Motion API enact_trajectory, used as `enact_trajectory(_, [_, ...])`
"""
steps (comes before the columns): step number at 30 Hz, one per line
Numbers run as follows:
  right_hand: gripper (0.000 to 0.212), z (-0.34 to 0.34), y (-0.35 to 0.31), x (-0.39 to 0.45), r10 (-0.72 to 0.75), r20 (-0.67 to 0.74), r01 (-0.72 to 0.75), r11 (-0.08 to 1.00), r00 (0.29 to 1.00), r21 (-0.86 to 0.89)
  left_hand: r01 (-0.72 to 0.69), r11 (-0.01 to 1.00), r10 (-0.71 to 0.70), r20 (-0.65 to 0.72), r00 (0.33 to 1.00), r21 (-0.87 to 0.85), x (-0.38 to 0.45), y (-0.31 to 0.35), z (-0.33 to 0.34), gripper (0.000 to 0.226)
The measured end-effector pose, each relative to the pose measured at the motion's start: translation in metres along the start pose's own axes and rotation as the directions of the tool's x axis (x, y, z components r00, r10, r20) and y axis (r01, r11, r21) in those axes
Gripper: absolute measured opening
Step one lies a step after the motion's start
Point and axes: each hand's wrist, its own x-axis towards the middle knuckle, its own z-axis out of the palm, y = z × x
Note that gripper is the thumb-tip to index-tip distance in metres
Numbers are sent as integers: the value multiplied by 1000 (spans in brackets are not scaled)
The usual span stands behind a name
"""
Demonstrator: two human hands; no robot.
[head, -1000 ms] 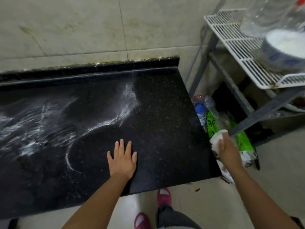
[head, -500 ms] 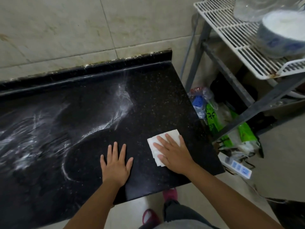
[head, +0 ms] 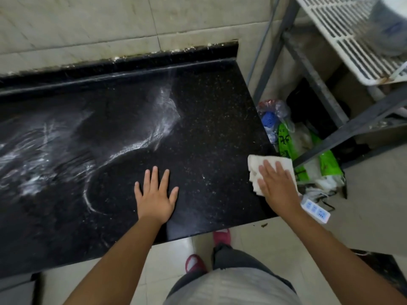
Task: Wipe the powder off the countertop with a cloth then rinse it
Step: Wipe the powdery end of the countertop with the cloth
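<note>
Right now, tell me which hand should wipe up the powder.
The right hand. It already presses flat on the cloth at the counter's right edge, so it can sweep left toward the powder. The left hand lies flat on the counter, without the cloth.

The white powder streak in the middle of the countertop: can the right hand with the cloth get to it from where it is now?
Probably yes. The right hand presses the cloth flat at the countertop's right edge, and bare surface lies between it and the powder streak. The left hand rests nearer the front, off that path.
</note>
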Motion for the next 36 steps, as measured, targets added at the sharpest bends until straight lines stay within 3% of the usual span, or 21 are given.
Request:
enact_trajectory(2, [68,9,-7,-26,-66,3,66,995,998,-75,-3,1000,3,-16,1000,-4,0,-1,2,57])
enact_trajectory(8, [48,30,-49,-63,-287,52,291,951,957,-106,-16,995,11,-49,999,-97,-1,-7,0,56])
enact_trajectory(12, [54,26,-80,-23,-336,138,356,920,932,-166,73,979,-98,-127,987,-189,-11,-22,0,88])
enact_trajectory(15, [72,7,-109,25,-349,176,380,903,921,-202,134,967,-169,-153,974,-214,-13,-31,5,93])
enact_trajectory(17, [69,-2,-126,60,-417,225,457,873,880,-171,162,958,-203,-162,966,-237,-11,-34,5,92])
enact_trajectory(19, [52,-7,-138,97,-358,261,390,917,896,-80,179,953,-224,-170,960,-246,-6,-33,5,92])
enact_trajectory(22, [49,-14,-151,126,-301,266,326,943,916,-58,191,948,-242,-188,952,-254,-3,-32,6,88])
enact_trajectory(28, [57,8,-112,39,-397,187,425,894,899,-146,207,938,-266,-195,944,-279,-1,-32,5,51])
enact_trajectory(30, [47,15,-71,6,-318,171,341,931,933,-132,205,937,-268,-205,941,-282,1,-28,4,50])
enact_trajectory(33, [52,12,-17,-18,-132,128,143,987,983,-75,192,940,-258,-220,941,-282,8,-19,-1,54])
enact_trajectory(36, [64,2,-9,0,18,134,-8,997,991,-72,195,946,-250,-199,948,-260,16,-14,-3,49])
